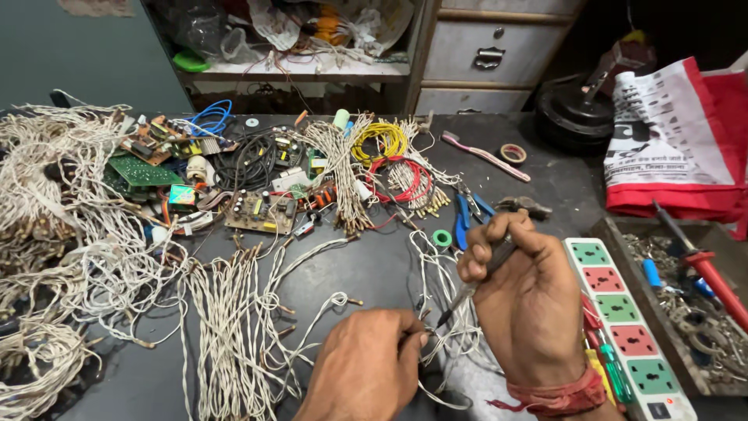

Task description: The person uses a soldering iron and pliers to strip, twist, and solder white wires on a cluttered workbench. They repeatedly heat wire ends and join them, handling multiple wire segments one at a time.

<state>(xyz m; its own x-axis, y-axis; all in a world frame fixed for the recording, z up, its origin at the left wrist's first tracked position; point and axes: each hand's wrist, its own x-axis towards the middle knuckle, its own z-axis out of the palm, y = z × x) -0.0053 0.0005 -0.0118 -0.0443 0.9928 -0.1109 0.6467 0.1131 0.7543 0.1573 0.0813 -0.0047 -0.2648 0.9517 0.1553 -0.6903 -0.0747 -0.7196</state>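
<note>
At my right, a shallow tray [623, 257] at the table edge holds a heap of small metal parts [701, 327], a blue-handled tool [651, 273] and a red-handled screwdriver [713, 273] lying slantwise across it. Behind the table, an open shelf [296, 70] is stuffed with crumpled plastic bags and loose wires, and beside it stand two closed grey drawers [487, 47].

My right hand [530, 304] is curled around a soldering iron [479, 281], thumb and forefinger pressed on its dark shaft, tip slanting down and left. My left hand [366, 366] is closed, fingertips pinching the end of a white twisted wire [436, 343] from the bundle just below the iron. The tip sits just beside my left fingertips, close above the pinched wire end; I cannot tell if it touches.

A white power strip [623, 327] with green and red sockets lies just right of my right wrist, with small screwdrivers [608, 366] against its edge. More white wire bundles [226, 327] lie at my left; circuit boards [261, 212] and coloured wire coils [389, 156] lie farther back.
</note>
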